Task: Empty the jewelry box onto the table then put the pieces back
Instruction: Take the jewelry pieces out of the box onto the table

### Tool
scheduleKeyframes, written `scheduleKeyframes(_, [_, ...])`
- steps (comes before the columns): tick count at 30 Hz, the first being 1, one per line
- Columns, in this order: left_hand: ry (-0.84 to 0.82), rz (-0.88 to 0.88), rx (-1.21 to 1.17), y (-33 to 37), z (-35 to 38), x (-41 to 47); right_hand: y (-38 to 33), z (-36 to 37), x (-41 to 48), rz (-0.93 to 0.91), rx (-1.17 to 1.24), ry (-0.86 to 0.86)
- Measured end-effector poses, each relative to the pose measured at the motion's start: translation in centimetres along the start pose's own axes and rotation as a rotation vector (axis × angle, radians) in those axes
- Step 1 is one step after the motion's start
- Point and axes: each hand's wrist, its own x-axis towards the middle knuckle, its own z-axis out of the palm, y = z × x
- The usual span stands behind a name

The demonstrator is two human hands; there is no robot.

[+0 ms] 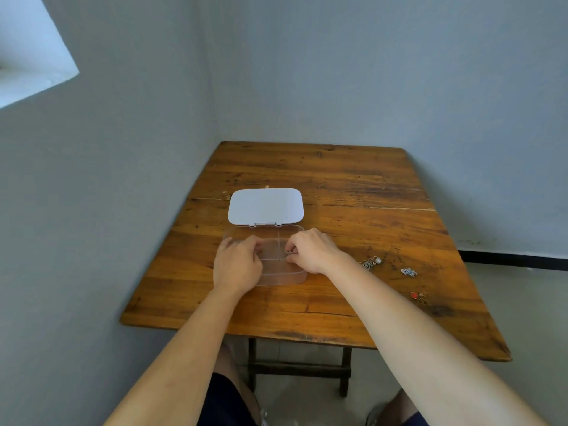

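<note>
Your right hand (310,252) is pinching a small silver piece (289,252) over the clear plastic jewelry box (284,276); left hand (238,264) rests curled on the box's left edge, grip unclear. I'd brace the box and lift slowly.

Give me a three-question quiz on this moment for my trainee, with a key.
1. True or false: the white lid of the box is shut.
2. How many jewelry clusters lie loose on the table to the right of the box?
3. Which hand pinches a small piece over the box: (a) left hand, (b) right hand, (c) neither?

Key
1. False: the lid is swung open and lies flat behind the clear base.
2. Three: a silver piece, a pale blue piece and a red piece.
3. (b): its fingertips grip a small metal piece; the left hand rests on the box's left side.
</note>
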Motion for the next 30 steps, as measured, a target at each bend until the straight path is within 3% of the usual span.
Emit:
scheduleKeyframes(5, [0.030,0.017,-0.001,-0.2,0.3,0.1,0.2,-0.1,-0.7,0.005,0.131,0.062])
scheduleKeyframes(14, [0.041,0.014,0.013,0.2,-0.1,-0.2,1.7,0.1,-3.3,0.123,0.678,0.246])
scheduleKeyframes(19, [-0.012,0.017,-0.017,0.6,-0.8,0.0,5.0,-2.0,-5.4,0.182,0.889,0.387])
scheduleKeyframes(23, [0.039,-0.006,-0.103,2.6,-1.4,0.9,8.3,-4.3,-7.2,0.235,0.994,0.515])
scheduleKeyframes(30, [-0.010,0.230,-0.145,10.8,1.0,2.1,13.0,-8.1,-9.9,0.283,1.023,0.663])
